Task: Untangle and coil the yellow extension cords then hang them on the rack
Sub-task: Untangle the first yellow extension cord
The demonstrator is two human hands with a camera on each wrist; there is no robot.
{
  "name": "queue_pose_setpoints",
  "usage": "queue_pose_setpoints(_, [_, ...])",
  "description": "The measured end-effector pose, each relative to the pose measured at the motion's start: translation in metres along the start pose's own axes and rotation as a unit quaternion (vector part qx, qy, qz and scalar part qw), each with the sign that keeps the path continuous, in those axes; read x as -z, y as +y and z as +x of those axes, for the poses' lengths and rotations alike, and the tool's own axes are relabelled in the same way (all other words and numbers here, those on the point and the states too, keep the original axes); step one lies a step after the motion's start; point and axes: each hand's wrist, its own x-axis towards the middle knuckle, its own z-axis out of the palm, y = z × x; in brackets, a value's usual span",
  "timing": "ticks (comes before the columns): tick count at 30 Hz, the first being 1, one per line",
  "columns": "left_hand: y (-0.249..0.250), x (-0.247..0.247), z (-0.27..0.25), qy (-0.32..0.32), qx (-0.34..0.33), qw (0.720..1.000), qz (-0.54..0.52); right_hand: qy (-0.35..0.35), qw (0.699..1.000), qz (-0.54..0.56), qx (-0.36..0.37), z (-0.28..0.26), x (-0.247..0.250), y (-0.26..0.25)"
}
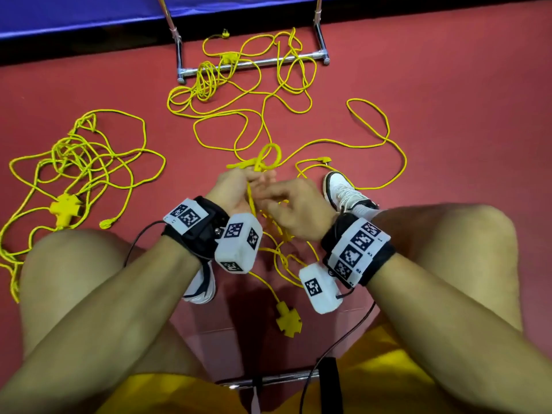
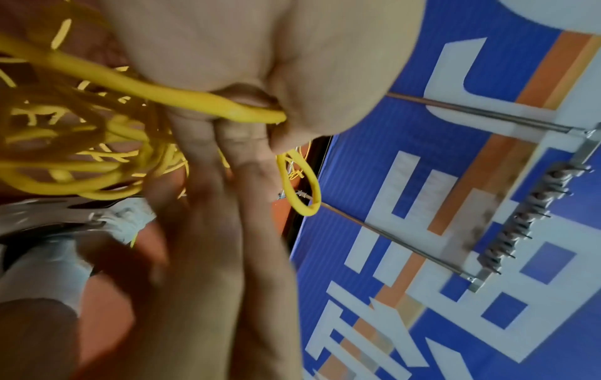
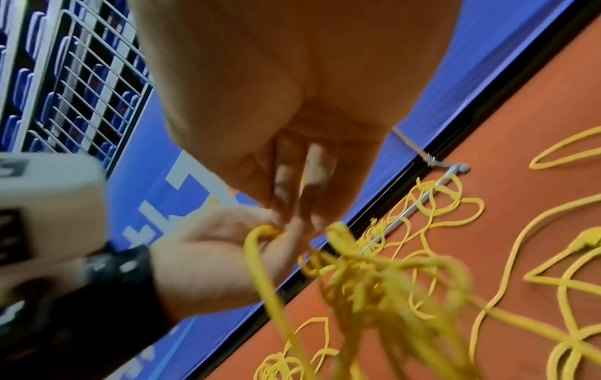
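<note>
**Both hands on one cord, tangle on floor**

Left hand (image 1: pixel 239 189) fingers curled round a yellow cord (image 1: pixel 270 158); a loop stands above the fist. Right hand (image 1: pixel 295 210) pinches the same cord just beside it. Left wrist view shows the cord crossing the palm under bent fingers (image 2: pixel 208 144), hidden from the head view. It also shows the rack (image 2: pixel 520 226) hooks; the head view shows only the rack's base bar. More cords (image 1: pixel 248 94) sprawl over that bar. Another tangle (image 1: pixel 77 162) lies left. White shoe (image 1: pixel 343 192) sits beside the right hand.
</note>
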Motion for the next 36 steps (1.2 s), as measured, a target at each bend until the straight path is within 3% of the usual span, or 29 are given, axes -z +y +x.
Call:
queue_pose_setpoints(2, [0.010,0.005,0.001,-0.004,-0.004,0.997,-0.083,0.124,0.990,-0.004,-0.067,0.003,0.014,0.009])
queue_pose_setpoints(4, [0.021,0.012,-0.003,-0.060,0.007,0.987,-0.150,0.222,0.956,0.057,-0.184,0.009,0.028,0.022])
queue_pose_setpoints(6, [0.027,0.016,-0.010,-0.139,0.003,0.979,-0.149,0.184,0.931,0.102,-0.297,0.011,0.033,0.027])
queue_pose_setpoints(9, [0.029,0.013,-0.024,-0.231,0.003,0.968,-0.102,0.018,0.878,0.231,-0.418,0.005,0.022,0.012])
queue_pose_setpoints(11, [0.030,0.009,-0.033,-0.261,0.006,0.962,-0.074,-0.063,0.832,0.347,-0.429,0.004,0.011,0.010])
queue_pose_setpoints(13, [0.029,0.005,-0.041,-0.293,0.006,0.954,-0.062,-0.093,0.792,0.472,-0.377,0.003,0.007,0.013])
queue_pose_setpoints(16, [0.028,0.009,-0.041,-0.321,0.002,0.945,-0.058,-0.010,0.759,0.596,-0.262,0.005,0.012,0.011])
queue_pose_setpoints(18, [0.032,0.016,-0.038,-0.337,-0.005,0.940,-0.062,0.068,0.767,0.592,-0.237,0.008,0.022,0.009])
queue_pose_setpoints(20, [0.036,0.021,-0.036,-0.315,-0.026,0.948,-0.034,0.116,0.798,0.548,-0.223,0.012,0.031,0.013])
queue_pose_setpoints(23, [0.036,0.025,-0.028,-0.130,-0.116,0.981,0.083,0.173,0.835,0.481,-0.205,0.016,0.040,0.015])
queue_pose_setpoints(26, [0.035,0.031,-0.018,0.070,-0.190,0.960,0.192,0.258,0.880,0.345,-0.201,0.016,0.040,0.016])
queue_pose_setpoints(28, [0.032,0.037,-0.014,0.135,-0.195,0.939,0.250,0.295,0.896,0.240,-0.227,0.017,0.038,0.020])
queue_pose_setpoints(32, [0.023,0.042,-0.006,0.138,-0.219,0.918,0.301,0.296,0.910,0.078,-0.281,0.015,0.041,0.026])
queue_pose_setpoints(36, [0.031,0.042,-0.008,0.163,-0.263,0.892,0.329,0.276,0.916,0.037,-0.288,0.013,0.050,0.025])
